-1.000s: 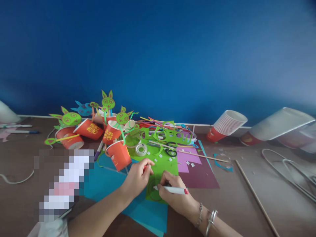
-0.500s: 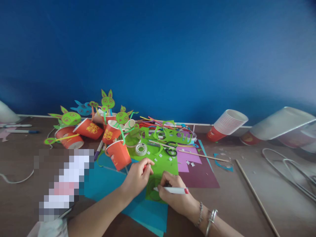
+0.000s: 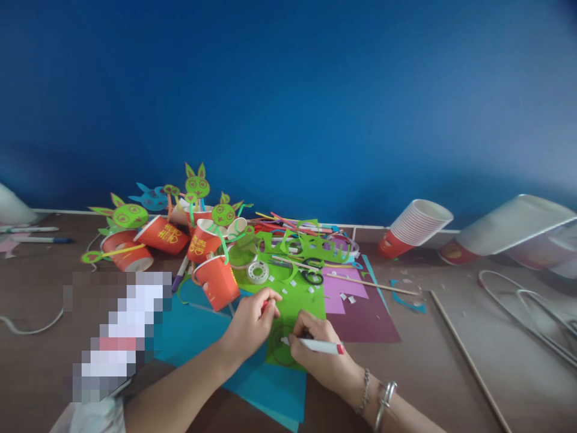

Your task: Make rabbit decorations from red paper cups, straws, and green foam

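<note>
My right hand is closed around a white marker with a red end. The marker's tip rests on or just above a green paper sheet, inside a dark circle drawn near the sheet's lower edge. My left hand lies over the sheet's left side, its fingers curled on a small red thing that looks like the marker's cap; most of it is hidden. Blue paper lies beneath the green sheet.
Red paper cups with green rabbit figures crowd the left. Behind the sheet are green paper offcuts, a tape roll and black-handled scissors. Stacked cups, a wooden stick and a cable lie rightward.
The marker's tip has shifted very slightly away from me inside the drawn circle. My left hand and the things around it have stayed in place.
</note>
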Demonstrator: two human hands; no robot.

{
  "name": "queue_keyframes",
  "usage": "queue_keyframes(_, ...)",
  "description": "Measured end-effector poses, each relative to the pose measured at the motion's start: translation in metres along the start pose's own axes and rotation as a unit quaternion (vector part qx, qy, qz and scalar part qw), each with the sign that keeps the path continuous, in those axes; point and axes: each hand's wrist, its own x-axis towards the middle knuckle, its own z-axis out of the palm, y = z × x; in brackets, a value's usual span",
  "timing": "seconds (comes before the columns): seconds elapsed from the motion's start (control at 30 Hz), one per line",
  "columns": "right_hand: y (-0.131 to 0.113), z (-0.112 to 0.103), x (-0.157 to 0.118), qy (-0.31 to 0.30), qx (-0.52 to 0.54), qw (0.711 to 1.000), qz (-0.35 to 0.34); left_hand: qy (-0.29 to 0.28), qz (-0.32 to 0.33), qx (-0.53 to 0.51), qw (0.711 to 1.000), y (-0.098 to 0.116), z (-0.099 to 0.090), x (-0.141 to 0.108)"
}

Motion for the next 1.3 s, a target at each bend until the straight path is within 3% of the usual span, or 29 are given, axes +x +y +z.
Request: queue_keyframes(1.3, -0.0037, -0.0022, 0.0002, -0.005, 0.011, 1.0, 0.008, 0.005, -0.003, -0.005, 1.0, 0.002, -0.0011, -0.0007)
